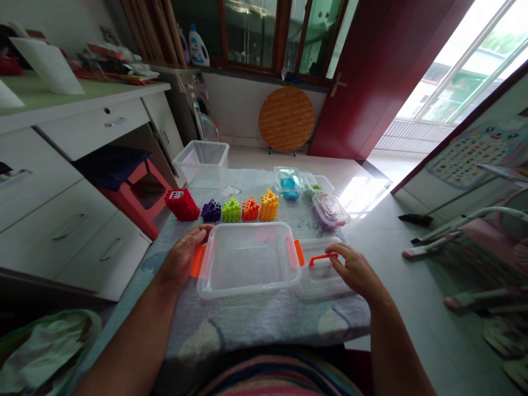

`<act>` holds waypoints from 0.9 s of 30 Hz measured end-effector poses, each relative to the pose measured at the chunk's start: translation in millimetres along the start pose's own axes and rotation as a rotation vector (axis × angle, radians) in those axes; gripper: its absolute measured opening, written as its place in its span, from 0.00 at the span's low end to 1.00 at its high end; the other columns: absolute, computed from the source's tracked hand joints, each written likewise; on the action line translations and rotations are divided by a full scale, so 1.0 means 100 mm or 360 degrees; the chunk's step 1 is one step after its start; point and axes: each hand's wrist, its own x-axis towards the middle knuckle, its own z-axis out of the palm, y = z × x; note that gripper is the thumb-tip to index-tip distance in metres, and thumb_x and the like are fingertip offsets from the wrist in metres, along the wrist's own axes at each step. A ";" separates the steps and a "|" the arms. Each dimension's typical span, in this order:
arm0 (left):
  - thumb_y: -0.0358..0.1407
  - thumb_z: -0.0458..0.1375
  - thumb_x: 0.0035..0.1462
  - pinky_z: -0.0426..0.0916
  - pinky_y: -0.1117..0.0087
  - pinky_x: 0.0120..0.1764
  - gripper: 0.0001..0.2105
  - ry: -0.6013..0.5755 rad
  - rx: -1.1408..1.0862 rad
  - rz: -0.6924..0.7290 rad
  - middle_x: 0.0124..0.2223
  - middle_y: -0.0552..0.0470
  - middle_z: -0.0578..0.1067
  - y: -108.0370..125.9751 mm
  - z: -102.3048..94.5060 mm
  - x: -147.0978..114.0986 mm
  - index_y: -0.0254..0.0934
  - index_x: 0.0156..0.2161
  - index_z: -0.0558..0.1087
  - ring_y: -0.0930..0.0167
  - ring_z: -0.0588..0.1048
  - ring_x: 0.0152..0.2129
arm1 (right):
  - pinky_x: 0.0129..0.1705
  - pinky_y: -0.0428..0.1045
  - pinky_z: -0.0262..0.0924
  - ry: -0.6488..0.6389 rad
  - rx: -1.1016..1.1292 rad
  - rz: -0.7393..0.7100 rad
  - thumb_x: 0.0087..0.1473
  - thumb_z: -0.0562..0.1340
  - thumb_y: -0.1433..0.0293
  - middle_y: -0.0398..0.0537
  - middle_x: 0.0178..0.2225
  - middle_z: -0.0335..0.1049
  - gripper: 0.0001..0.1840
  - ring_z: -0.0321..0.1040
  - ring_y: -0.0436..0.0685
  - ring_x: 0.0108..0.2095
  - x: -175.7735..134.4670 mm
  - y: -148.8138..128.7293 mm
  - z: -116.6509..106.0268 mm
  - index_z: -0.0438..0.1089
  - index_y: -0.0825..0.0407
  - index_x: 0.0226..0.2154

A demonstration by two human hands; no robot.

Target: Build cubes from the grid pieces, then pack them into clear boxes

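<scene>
A clear plastic box (pixel 248 289) with orange latches stands on the cloth-covered table in front of me. At its left side my left hand (pixel 183 256) grips the box beside the left orange latch (pixel 198 260). Just right of the box lies a clear lid (pixel 319 283) with an orange handle (pixel 317 257). My right hand (pixel 348 267) has its fingers closed on the right end of that handle. Beyond the box, toy block clusters stand in a row: red (pixel 182 206), dark purple (pixel 212 211), lime green (pixel 231 209), orange (pixel 250 209) and yellow (pixel 269 205).
Small clear containers with blue (pixel 290 187), green (pixel 317 187) and purple (pixel 330 212) contents sit at the back right of the table. A larger clear bin (pixel 202 165) stands at the back left. A red stool (pixel 144 190) is left of the table.
</scene>
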 end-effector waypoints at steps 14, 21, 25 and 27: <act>0.44 0.66 0.49 0.69 0.75 0.30 0.16 -0.0394 -0.0019 -0.0166 0.34 0.51 0.78 -0.07 0.20 -0.08 0.36 0.41 0.75 0.72 0.74 0.25 | 0.39 0.51 0.61 -0.0014 -0.0221 0.0005 0.54 0.55 0.69 0.48 0.32 0.72 0.11 0.68 0.57 0.34 0.09 -0.02 -0.02 0.72 0.49 0.29; 0.44 0.66 0.47 0.69 0.73 0.30 0.17 -0.0311 -0.0035 -0.0139 0.33 0.50 0.78 -0.05 0.26 -0.07 0.35 0.39 0.76 0.70 0.74 0.26 | 0.40 0.51 0.61 0.0067 -0.0204 -0.0025 0.56 0.54 0.70 0.48 0.32 0.72 0.12 0.67 0.57 0.35 0.11 0.11 0.03 0.72 0.49 0.30; 0.45 0.66 0.46 0.68 0.73 0.31 0.16 -0.0171 -0.0005 -0.0038 0.32 0.51 0.77 -0.07 0.23 -0.03 0.35 0.37 0.76 0.70 0.73 0.27 | 0.41 0.52 0.63 0.0057 -0.0180 -0.0075 0.55 0.54 0.71 0.49 0.34 0.74 0.12 0.68 0.58 0.36 0.11 0.18 0.03 0.73 0.49 0.31; 0.44 0.66 0.47 0.68 0.73 0.32 0.15 -0.0133 0.0075 0.0044 0.33 0.51 0.77 -0.02 0.21 0.01 0.36 0.38 0.76 0.71 0.73 0.28 | 0.43 0.53 0.64 -0.0011 -0.0127 -0.0104 0.54 0.55 0.71 0.49 0.36 0.75 0.12 0.70 0.58 0.37 0.10 0.21 -0.01 0.75 0.49 0.32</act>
